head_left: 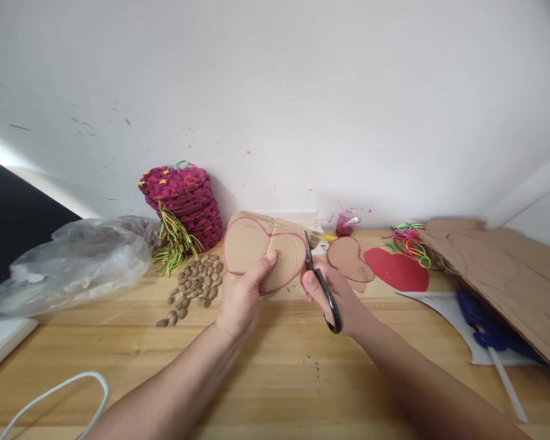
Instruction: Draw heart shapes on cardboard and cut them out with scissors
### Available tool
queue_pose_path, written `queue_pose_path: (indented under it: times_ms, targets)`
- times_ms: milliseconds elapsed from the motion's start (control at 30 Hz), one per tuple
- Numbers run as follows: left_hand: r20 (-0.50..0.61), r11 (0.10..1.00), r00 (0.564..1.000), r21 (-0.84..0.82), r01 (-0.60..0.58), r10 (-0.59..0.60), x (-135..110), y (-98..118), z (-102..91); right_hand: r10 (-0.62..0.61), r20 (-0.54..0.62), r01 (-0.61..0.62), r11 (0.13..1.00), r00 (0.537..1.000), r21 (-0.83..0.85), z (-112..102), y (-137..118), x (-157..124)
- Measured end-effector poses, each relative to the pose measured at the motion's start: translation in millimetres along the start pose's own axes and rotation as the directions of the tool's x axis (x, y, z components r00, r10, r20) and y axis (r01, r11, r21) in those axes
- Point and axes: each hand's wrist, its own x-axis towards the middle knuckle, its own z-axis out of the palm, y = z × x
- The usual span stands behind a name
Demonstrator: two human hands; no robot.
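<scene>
My left hand grips a piece of brown cardboard by its lower edge, the thumb lying on top. A rounded, heart-like outline is drawn on the cardboard in reddish purple. In my right hand is a pair of black-handled scissors, blades pointing up and touching or close beside the cardboard's right edge. Just right of the scissors lies a cut cardboard shape with a purple-edged outline. Beside it is a red heart-like piece.
Shells or nuts are scattered left of my hands, before a purple woven container with a green tassel. A plastic bag lies far left. On the right are coloured cords, a blue glue gun and large cardboard. A small cup stands by the wall.
</scene>
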Motion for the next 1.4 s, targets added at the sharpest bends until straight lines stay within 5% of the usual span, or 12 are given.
queue_pose_path:
  times_ms: [500,833,1400]
  targets:
    - [0.0,1.0,1.0,0.003,0.007,-0.007,-3.4,-4.8,-0.7,-0.02,-0.032,0.02,1.0,0.999,-0.004,4.1,2.6,-2.6]
    - [0.014,0.999,1.0,0.021,0.026,-0.027,-6.1,-3.7,1.9,0.048,-0.024,-0.044,0.99,0.999,0.133,6.5,2.1,-2.7]
    - [0.024,1.0,1.0,0.016,-0.006,0.006,-4.0,0.0,1.3,0.077,-0.067,-0.072,0.995,0.995,0.072,7.7,6.0,-5.1]
